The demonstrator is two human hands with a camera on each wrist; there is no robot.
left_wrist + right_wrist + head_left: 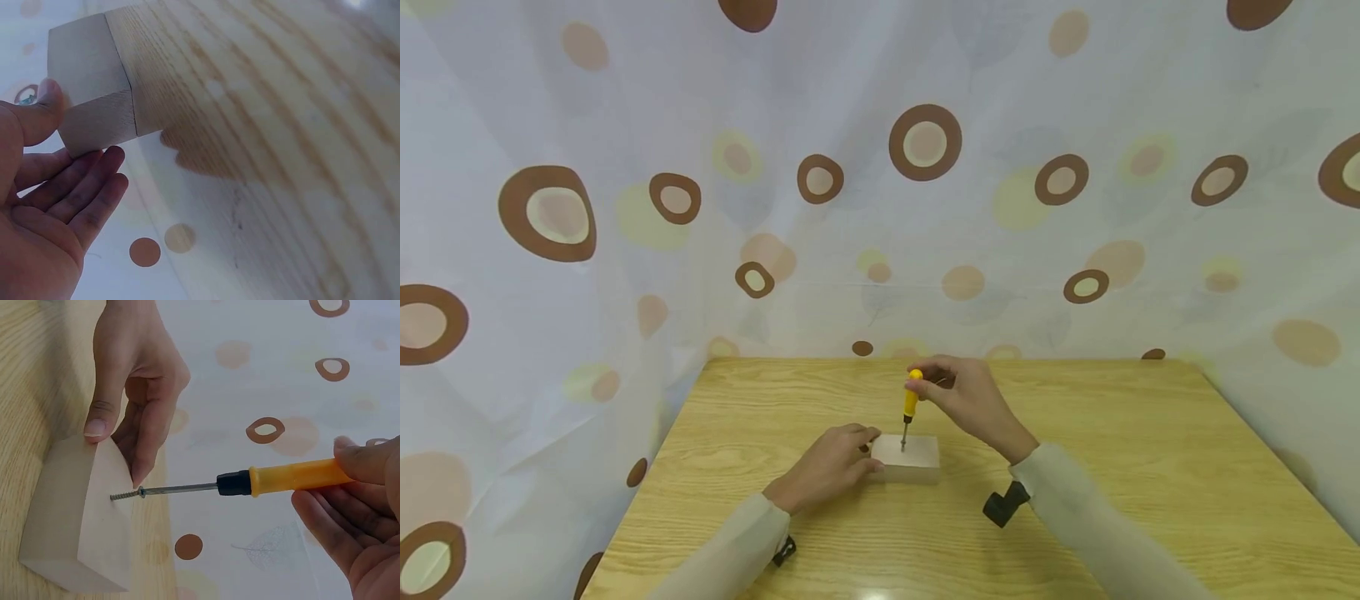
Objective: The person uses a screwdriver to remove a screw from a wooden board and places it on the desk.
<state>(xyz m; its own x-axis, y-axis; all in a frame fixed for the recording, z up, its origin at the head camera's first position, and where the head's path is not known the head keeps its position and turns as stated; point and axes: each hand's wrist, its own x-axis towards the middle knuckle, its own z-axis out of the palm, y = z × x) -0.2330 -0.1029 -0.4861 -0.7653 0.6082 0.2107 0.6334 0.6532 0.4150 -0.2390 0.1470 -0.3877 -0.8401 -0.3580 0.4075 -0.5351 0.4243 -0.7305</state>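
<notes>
A pale wooden block (917,458) lies on the table, and a screw (125,495) stands in its top face with much of its thread showing. My left hand (831,462) grips the block's left end, thumb on the near side and fingers on the far side; the left wrist view shows this hand (44,206) at the block's end (100,122). My right hand (966,400) pinches the yellow handle of a screwdriver (910,404) between thumb and fingers. The screwdriver's shaft (181,489) points down, its tip at the screw head.
The wood-grain table (760,400) extends around the block. Behind it and at both sides hangs a white curtain (865,225) with brown and beige circles. A black wrist-worn device (1003,504) sticks out under the right sleeve.
</notes>
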